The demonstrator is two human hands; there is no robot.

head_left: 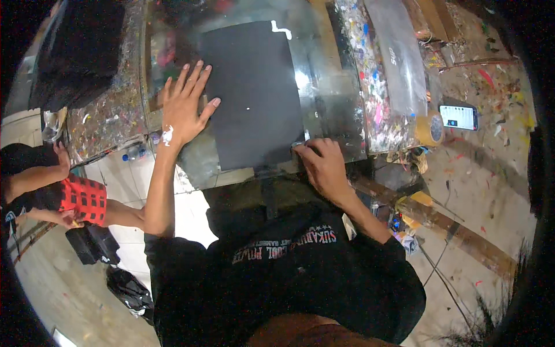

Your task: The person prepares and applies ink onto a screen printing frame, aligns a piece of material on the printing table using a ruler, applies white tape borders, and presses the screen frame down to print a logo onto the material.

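Observation:
A black rectangular sheet (254, 87) lies on a glass-topped table (335, 110) in front of me. White strips (281, 30) mark its far right corner, and a small white speck shows near its middle. My left hand (186, 107) rests flat with fingers spread at the sheet's left edge, its thumb over the sheet. White smears mark that wrist. At the near right corner, my right hand (324, 165) has thumb and forefinger pinched together. A small whitish bit shows at those fingertips; whether they grip it or the sheet's corner is unclear.
Paint-spattered boards (378, 110) flank the glass. On the right one lie a clear plastic sleeve (396, 58) and a roll of brown tape (429, 128); a lit phone (458, 117) is beyond. Another person in red checked shorts (84, 199) is at left, near a plastic bottle (136, 154).

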